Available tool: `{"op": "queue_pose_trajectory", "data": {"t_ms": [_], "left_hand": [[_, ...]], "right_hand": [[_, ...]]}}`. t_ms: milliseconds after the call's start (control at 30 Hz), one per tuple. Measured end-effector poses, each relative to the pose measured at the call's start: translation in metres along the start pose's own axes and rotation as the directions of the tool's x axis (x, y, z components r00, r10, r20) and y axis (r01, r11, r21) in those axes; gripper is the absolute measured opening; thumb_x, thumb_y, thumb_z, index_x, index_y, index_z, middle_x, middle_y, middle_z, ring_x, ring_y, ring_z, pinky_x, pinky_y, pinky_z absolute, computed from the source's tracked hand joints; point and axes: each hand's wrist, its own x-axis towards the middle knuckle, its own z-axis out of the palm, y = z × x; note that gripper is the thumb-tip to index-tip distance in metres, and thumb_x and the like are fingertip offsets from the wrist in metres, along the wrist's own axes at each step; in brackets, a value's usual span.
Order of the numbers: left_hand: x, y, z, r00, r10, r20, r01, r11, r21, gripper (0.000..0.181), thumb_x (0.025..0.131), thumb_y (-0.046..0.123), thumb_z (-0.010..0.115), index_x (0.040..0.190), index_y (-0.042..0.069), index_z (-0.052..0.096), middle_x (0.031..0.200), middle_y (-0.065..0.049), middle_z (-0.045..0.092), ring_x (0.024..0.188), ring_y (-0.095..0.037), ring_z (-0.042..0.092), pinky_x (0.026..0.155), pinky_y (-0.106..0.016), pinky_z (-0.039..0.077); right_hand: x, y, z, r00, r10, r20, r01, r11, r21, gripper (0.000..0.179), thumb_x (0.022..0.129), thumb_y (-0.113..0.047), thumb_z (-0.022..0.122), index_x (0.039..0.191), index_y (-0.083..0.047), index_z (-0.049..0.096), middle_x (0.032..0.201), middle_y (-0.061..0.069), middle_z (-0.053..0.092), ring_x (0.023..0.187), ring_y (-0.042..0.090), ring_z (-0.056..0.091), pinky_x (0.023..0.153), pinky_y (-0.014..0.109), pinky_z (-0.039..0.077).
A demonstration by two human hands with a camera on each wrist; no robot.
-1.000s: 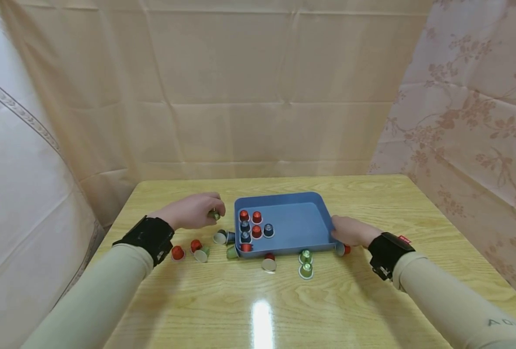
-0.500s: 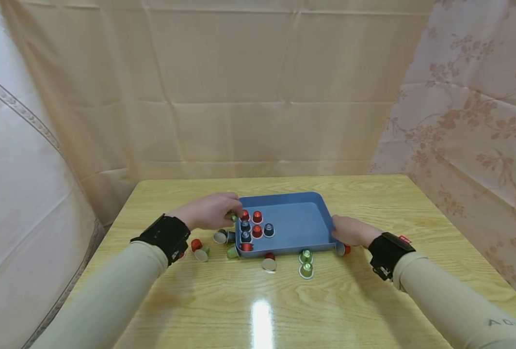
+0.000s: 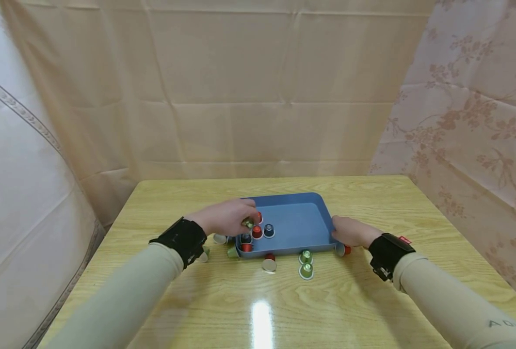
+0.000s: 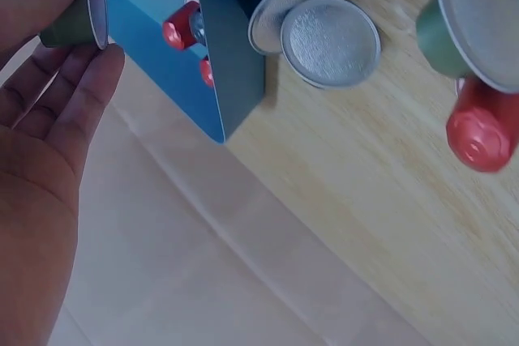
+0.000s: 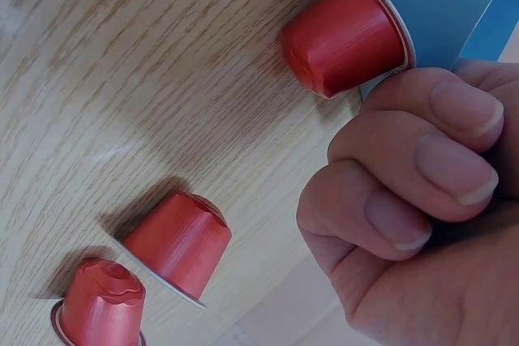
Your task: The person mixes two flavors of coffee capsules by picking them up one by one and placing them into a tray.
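My left hand point(image 3: 227, 216) pinches a green coffee capsule point(image 4: 69, 23) between thumb and fingers, over the left part of a blue tray point(image 3: 299, 225). In the left wrist view the capsule's foil lid faces away from the palm. Several red and dark blue capsules stand in the tray, among them a red capsule point(image 3: 256, 231) and a dark blue capsule point(image 3: 268, 230); my left hand covers some of them. With curled fingers my right hand point(image 3: 353, 231) grips the tray's right wall. Close by it lies another red capsule point(image 5: 349, 38), against the tray's outer side.
Two green capsules point(image 3: 306, 270) stand in front of the tray. Beside them lies a tipped capsule point(image 3: 269, 264), lid outward. More capsules lie left of the tray, among them a red capsule point(image 4: 482, 127). Two red capsules point(image 5: 178, 245) rest on the wooden table point(image 3: 328, 310) near my right hand.
My left hand has moved right with the green capsule, from beside the tray to over its left part. The right hand and the tray have stayed put.
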Motion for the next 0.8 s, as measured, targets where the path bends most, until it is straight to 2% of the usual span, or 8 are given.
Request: {"op": "queue_pose_trajectory", "data": {"t_ms": [233, 333, 800], "left_hand": [[0.008, 0.004, 0.01, 0.999, -0.013, 0.037, 0.013, 1.0, 0.0, 0.019, 0.087, 0.013, 0.072, 0.105, 0.014, 0.068, 0.101, 0.004, 0.055, 0.092, -0.011, 0.053, 0.082, -0.031, 0.05], [0.011, 0.005, 0.014, 0.999, 0.0, 0.037, 0.0, 1.0, 0.007, 0.019, 0.086, 0.013, 0.073, 0.104, 0.014, 0.068, 0.102, 0.004, 0.056, 0.094, -0.011, 0.053, 0.083, -0.03, 0.05], [0.018, 0.008, 0.028, 0.998, 0.023, 0.067, -0.024, 1.0, 0.014, 0.019, 0.087, 0.011, 0.07, 0.106, 0.014, 0.068, 0.1, 0.004, 0.056, 0.087, -0.01, 0.051, 0.08, -0.028, 0.05]], "right_hand": [[0.0, 0.001, 0.0, 1.0, 0.0, -0.002, 0.0, 1.0, -0.008, 0.027, 0.096, -0.005, 0.046, 0.115, 0.014, 0.047, 0.091, 0.016, 0.054, 0.078, 0.025, 0.054, 0.067, 0.038, 0.045], [0.0, 0.001, 0.0, 1.0, 0.0, -0.003, 0.0, 1.0, -0.01, 0.027, 0.096, -0.005, 0.046, 0.115, 0.014, 0.048, 0.091, 0.016, 0.054, 0.078, 0.026, 0.053, 0.067, 0.038, 0.045], [0.001, 0.0, 0.001, 1.0, 0.01, -0.003, -0.01, 1.0, -0.02, 0.025, 0.096, -0.006, 0.046, 0.114, 0.012, 0.048, 0.088, 0.014, 0.053, 0.077, 0.024, 0.053, 0.067, 0.037, 0.045]]}}
